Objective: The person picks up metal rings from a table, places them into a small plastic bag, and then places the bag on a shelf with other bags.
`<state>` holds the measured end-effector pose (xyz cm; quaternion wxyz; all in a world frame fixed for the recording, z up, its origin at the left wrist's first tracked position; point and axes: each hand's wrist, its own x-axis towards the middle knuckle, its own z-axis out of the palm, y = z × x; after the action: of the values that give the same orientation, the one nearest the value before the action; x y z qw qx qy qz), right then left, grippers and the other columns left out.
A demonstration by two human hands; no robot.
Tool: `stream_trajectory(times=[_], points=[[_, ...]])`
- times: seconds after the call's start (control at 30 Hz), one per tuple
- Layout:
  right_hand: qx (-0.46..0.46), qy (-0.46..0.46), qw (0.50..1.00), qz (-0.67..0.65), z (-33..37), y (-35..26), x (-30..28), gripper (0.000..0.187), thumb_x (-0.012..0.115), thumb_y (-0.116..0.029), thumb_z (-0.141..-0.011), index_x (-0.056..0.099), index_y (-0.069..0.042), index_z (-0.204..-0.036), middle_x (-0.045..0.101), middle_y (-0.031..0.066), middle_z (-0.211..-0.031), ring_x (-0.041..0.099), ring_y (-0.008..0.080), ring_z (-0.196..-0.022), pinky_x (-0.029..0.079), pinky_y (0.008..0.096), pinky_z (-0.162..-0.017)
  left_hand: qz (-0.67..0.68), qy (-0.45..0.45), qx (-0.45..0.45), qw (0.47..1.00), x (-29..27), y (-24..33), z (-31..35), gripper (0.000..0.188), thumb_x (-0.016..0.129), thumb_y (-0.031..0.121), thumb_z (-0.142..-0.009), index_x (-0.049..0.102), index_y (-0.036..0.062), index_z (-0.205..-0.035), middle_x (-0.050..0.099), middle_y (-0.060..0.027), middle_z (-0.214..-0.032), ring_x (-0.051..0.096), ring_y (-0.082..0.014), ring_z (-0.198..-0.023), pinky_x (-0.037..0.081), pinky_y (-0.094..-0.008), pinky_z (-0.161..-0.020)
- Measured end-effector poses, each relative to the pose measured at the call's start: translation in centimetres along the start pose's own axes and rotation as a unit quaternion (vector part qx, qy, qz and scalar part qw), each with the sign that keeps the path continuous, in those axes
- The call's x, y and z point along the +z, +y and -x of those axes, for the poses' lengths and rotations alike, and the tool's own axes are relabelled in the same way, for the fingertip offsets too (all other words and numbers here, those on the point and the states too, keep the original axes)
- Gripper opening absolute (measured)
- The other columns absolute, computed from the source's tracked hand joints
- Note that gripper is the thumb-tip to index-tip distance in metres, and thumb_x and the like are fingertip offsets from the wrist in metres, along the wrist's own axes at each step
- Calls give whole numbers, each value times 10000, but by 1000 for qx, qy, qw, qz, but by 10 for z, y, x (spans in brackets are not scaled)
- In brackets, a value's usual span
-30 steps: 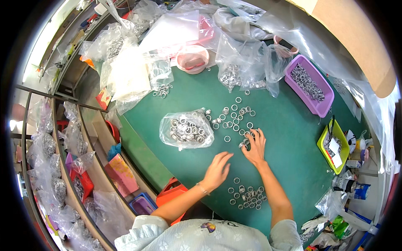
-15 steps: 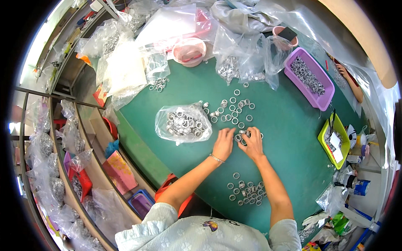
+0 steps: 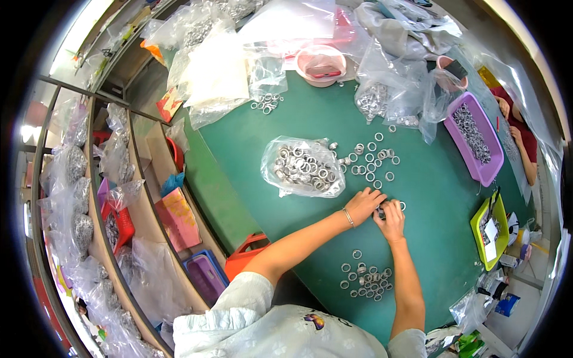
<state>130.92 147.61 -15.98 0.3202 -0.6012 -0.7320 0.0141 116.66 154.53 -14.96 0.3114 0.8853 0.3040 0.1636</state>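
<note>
My left hand (image 3: 363, 205) is over the green table, its fingers bent and drawn together, with the tips meeting those of my right hand. What lies under its fingertips is hidden. My right hand (image 3: 391, 221) curls its fingers around a few metal rings (image 3: 379, 213), partly covered by both hands. One more ring (image 3: 403, 206) shows just beside its knuckles. Loose silver rings (image 3: 370, 167) are scattered beyond my hands. To their left sits an open clear plastic bag (image 3: 273, 173) heaped with rings. Nearer to me is a group of rings (image 3: 372, 277).
A purple bin (image 3: 490, 173) of small metal parts and a yellow-green basket (image 3: 505, 230) stand at the right. Along the back are a pink bowl (image 3: 320, 51) and plastic bags (image 3: 391, 89). A co-worker's hands (image 3: 514, 136) are at far right. Shelves of bagged parts line the left.
My left hand has moved right and now meets my right hand at the rings; before, a gap lay between them. The whole view has shifted, and more of the co-worker shows.
</note>
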Motion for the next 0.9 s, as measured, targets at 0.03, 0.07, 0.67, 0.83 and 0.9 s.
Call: stream_trajectory(times=[0.03,0.07,0.67,0.83,0.9], points=[[-8,4,1000,2,1,1,-2,297,720,-46,-602,547,-35,-843,567,100,-826,555,299,-808,494,375,-625,1,10,1,1000,3,-2,-1,507,583,27,-693,491,85,-1188,523,-43,-1056,494,-251,-898,461,-340,-775],[-16,9,1000,4,2,-1,-2,284,722,-55,-604,553,-35,-830,570,102,-841,556,298,-805,496,373,-627,1,13,-5,1000,6,-3,-1,503,581,34,-697,492,90,-1189,522,-42,-1059,495,-250,-899,463,-338,-773],[135,109,983,55,16,-20,0,203,692,-16,-643,611,-61,-824,556,74,-813,526,278,-771,461,397,-679,359,192,-137,903,-42,58,27,176,541,-20,-826,542,24,-997,467,-124,-1071,560,-268,-849,466,-309,-706],[197,152,969,9,11,-32,6,120,656,17,-703,600,-48,-787,571,62,-777,523,221,-712,440,347,-629,158,299,-74,938,-157,71,63,278,536,-78,-780,548,31,-1036,472,-133,-1087,530,-301,-916,452,-338,-758],[455,230,821,-259,7,-38,4,74,638,-36,-763,589,-61,-814,575,31,-776,522,164,-694,429,313,-583,28,294,-126,947,-183,50,66,365,517,-116,-745,541,30,-1079,474,-141,-1103,494,-329,-977,429,-366,-824]])
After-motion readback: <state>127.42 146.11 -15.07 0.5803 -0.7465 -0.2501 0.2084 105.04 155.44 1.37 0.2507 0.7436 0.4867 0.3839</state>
